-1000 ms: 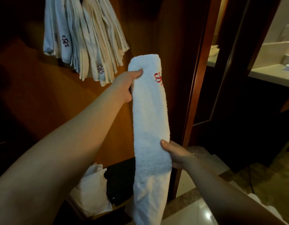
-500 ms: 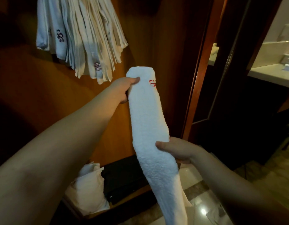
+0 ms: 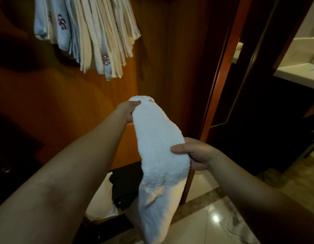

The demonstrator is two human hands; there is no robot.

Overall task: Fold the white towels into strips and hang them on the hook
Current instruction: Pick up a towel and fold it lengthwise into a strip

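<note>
A folded white towel (image 3: 158,143), below the hanging towels (image 3: 89,32); left hand (image 3: 127,110) pinches its top; right hand (image 3: 196,153) grips its middle.

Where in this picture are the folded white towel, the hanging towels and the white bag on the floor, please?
folded white towel (image 3: 158,138): head view, middle of the strip between the two hands.
hanging towels (image 3: 92,37): head view, middle of the bunch.
white bag (image 3: 101,201): head view, its visible side.

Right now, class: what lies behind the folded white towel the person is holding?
Behind the folded white towel stands the wooden wall panel. Lower down, a black case beside a white bag shows partly. The rest of the case is covered.
</note>
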